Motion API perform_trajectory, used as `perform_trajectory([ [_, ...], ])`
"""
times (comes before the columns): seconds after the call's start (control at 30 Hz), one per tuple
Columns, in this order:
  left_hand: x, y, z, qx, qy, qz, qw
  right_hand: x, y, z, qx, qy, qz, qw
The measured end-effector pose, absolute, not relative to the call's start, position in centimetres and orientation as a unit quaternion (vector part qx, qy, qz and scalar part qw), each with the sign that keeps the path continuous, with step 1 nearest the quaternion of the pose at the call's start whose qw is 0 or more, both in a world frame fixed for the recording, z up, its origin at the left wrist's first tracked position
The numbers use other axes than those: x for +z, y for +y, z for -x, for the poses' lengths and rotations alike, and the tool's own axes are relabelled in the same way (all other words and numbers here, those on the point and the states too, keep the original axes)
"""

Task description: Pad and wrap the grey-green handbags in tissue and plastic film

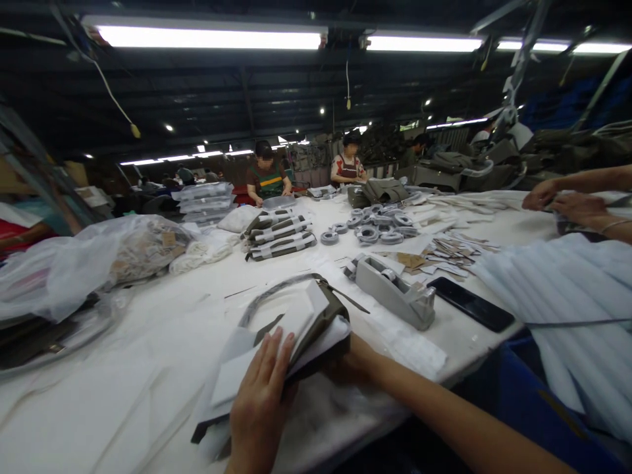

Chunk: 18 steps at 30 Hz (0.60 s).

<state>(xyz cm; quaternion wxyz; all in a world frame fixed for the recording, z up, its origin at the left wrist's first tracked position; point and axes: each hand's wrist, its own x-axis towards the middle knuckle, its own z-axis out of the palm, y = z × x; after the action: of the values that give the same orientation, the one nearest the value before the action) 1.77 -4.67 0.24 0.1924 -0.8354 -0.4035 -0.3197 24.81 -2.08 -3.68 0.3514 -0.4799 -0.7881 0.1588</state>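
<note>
A dark olive bag lies tilted on the table in front of me, with white sheets over its front and white padding at its side. Its looped handle is wrapped in grey and arches away from me. My left hand grips the near left side of the bag, fingers lying along the white sheet and thumb side at the lower edge. At the bag's right end is my right hand, against its underside. Its fingers are hidden behind the bag.
A grey tape dispenser and a black phone are to the right. Beyond lie grey rings, paper tags and stacked wrapped bags. White foam sheets hang at right. Co-workers' hands work nearby.
</note>
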Motion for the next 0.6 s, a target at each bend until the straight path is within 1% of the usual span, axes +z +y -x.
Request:
perform_trajectory([
  [0.13, -0.5, -5.1, -2.3, -0.278, -0.389, 0.848, 0.230, -3.4, -3.3, -26.6, 0.162, -0.738, 0.510, 0.411],
  [0.23, -1.1, -5.3, -2.8, -0.272, -0.372, 0.851, 0.250, -2.5, -5.4, -29.7, 0.139, -0.689, 0.562, 0.435],
  [0.37, -1.9, -5.6, -3.5, -0.270, -0.348, 0.857, 0.265, 0.5, -7.6, -32.9, 0.031, -0.601, 0.639, 0.479],
  [0.47, -2.3, -5.7, -3.7, -0.261, -0.347, 0.860, 0.267, 3.7, -7.6, -32.5, -0.037, -0.610, 0.614, 0.500],
  [0.53, -2.4, -5.9, -3.6, -0.248, -0.337, 0.866, 0.274, 5.5, -6.3, -31.3, -0.047, -0.649, 0.580, 0.489],
  [0.57, -2.4, -6.0, -3.5, -0.241, -0.328, 0.869, 0.280, 6.2, -5.2, -30.5, -0.029, -0.676, 0.569, 0.468],
  [0.6, -2.5, -6.1, -3.5, -0.234, -0.322, 0.872, 0.286, 6.8, -3.8, -29.7, 0.001, -0.705, 0.568, 0.424],
])
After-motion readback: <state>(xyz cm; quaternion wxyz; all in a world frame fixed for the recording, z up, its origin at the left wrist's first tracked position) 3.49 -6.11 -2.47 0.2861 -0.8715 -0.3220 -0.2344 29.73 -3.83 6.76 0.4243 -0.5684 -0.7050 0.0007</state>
